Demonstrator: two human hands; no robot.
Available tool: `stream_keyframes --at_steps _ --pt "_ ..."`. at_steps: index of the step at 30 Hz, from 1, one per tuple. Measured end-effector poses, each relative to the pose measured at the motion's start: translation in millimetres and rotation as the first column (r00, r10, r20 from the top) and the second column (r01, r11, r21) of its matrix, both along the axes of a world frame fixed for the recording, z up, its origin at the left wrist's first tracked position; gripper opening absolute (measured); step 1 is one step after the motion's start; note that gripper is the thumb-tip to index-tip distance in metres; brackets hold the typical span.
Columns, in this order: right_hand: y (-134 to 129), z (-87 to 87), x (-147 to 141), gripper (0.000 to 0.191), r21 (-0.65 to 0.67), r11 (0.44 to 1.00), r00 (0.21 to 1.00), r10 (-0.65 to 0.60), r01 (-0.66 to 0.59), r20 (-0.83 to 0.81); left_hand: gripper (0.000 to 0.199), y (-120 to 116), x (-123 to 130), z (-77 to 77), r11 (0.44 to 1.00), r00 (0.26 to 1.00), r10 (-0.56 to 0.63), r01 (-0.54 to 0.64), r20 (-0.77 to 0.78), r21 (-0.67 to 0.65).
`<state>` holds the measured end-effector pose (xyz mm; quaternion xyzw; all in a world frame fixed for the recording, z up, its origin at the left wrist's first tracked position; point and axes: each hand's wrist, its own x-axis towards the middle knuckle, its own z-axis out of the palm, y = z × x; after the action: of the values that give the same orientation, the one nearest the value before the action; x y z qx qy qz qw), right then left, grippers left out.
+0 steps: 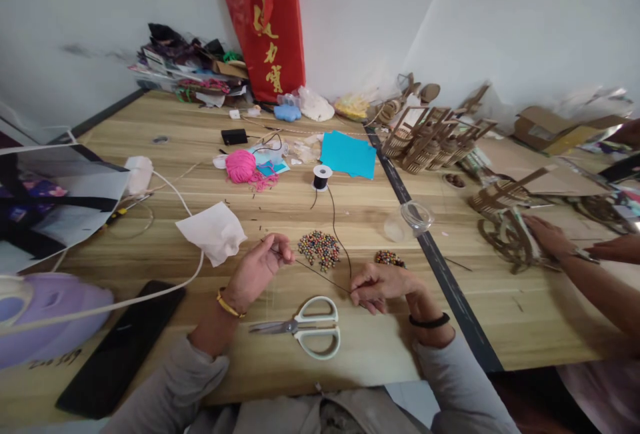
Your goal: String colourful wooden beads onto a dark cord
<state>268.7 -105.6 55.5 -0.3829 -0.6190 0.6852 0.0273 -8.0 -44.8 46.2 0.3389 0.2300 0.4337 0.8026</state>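
A thin dark cord (323, 277) stretches between my two hands, over the table and in front of a pile of multicoloured beads (320, 250). My left hand (264, 267) pinches one stretch of it between thumb and fingertips. The fingers of my right hand (377, 286) are closed on the cord's other part. From there the cord runs back to a spool of black cord (321, 177) standing upright. Just behind my right hand lies a smaller group of beads (389, 259), partly hidden. White-handled scissors (316, 329) lie slightly open between my forearms.
To the left are a white tissue (215, 231), a white cable, a black phone (123, 347) and a purple container (55, 317). Pink yarn (241, 166) and blue sheets (349, 154) lie farther back. At right are clear round lids (417, 217), wooden models (435, 137) and another person's hands (550, 234).
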Motion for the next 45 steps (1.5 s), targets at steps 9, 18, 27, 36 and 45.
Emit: stream_keyframes --at_steps 9,18,27,36,45 --pt "4 11.3 13 0.044 0.39 0.921 0.997 -0.04 0.014 0.06 0.027 -8 10 -11.3 0.993 0.993 -0.114 0.114 -0.02 -0.016" --pt "22 -0.4 -63 0.043 0.136 0.901 0.871 -0.344 0.411 -0.351 0.032 -17 21 -3.8 0.987 0.986 -0.162 0.162 -0.027 0.016" --pt "13 -4.1 -63 0.029 0.161 0.87 0.871 -0.419 0.466 -0.257 0.023 -6 15 -10.4 0.987 0.968 -0.082 0.112 -0.238 0.115" --pt "-6 11.5 -52 0.02 0.327 0.824 0.887 -0.43 0.462 -0.17 0.01 -12 13 -13.4 0.701 0.619 0.053 0.536 -0.784 0.471" --pt "-27 16.8 -20 0.012 0.554 0.786 0.9 -0.412 0.274 0.14 0.007 -9 13 -14.7 0.68 0.562 0.135 0.547 -0.816 0.489"
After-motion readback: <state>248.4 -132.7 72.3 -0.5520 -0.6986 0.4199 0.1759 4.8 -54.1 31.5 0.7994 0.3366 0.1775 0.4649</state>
